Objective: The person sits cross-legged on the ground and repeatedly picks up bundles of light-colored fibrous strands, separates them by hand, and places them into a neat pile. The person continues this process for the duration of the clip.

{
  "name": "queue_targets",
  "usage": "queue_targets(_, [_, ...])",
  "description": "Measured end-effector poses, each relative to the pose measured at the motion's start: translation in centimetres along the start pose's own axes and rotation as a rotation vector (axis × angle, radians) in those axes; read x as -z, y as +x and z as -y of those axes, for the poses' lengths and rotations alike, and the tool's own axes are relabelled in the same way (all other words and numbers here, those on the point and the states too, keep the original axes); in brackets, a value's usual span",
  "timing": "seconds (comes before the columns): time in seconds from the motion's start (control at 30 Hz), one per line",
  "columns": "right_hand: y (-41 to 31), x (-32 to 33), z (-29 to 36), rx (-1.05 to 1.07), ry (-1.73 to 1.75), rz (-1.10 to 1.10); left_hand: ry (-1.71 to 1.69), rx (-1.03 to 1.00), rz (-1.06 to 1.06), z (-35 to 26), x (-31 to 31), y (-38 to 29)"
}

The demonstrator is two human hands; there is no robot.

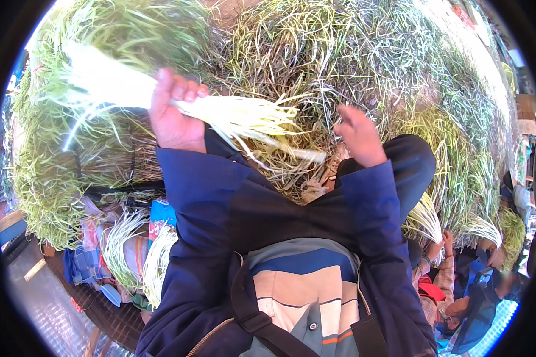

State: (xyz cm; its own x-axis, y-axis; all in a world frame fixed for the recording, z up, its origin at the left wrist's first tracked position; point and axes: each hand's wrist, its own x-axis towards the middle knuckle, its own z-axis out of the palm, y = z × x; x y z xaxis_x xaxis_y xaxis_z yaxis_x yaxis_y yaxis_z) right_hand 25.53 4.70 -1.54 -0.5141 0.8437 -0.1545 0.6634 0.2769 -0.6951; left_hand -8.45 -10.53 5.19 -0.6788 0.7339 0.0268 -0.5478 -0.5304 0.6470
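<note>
My left hand is closed around a bundle of long, pale-stemmed greens that look like garlic chives. Its thin ends fan out to the right of my fist, while the thicker part on the left is washed out by glare. A few loose strands hang below the fist. To the right, apart from the bundle, my right hand is raised above my knee. It appears to hold nothing, with fingers apart, though they are slightly blurred. Beneath both hands lies a heap of loose greens and dry leaves.
Tall piled greens stand at the left. White-stemmed bunches lie by my left elbow near a checked blue cloth. At the lower right, people sit close by; one person's hands hold another bunch.
</note>
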Motion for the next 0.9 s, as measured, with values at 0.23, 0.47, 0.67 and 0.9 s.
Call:
queue_targets(0.23, [0.6,-2.5,13.7,0.518,0.223,0.074,0.104,0.059,-0.109,5.9,-4.1,-2.3])
queue_targets(0.47, [-0.1,-8.7,10.5,0.345,0.433,0.41,-0.083,0.12,-0.09,4.5,-3.5,-3.7])
queue_targets(0.67, [-2.0,-9.8,6.7,0.37,0.111,0.239,-0.071,0.073,0.084,1.4,-2.2,-5.3])
queue_targets(0.9, [-1.6,-11.2,1.0,0.505,0.005,0.038,0.005,-0.027,0.11,-1.1,-1.2,-7.9])
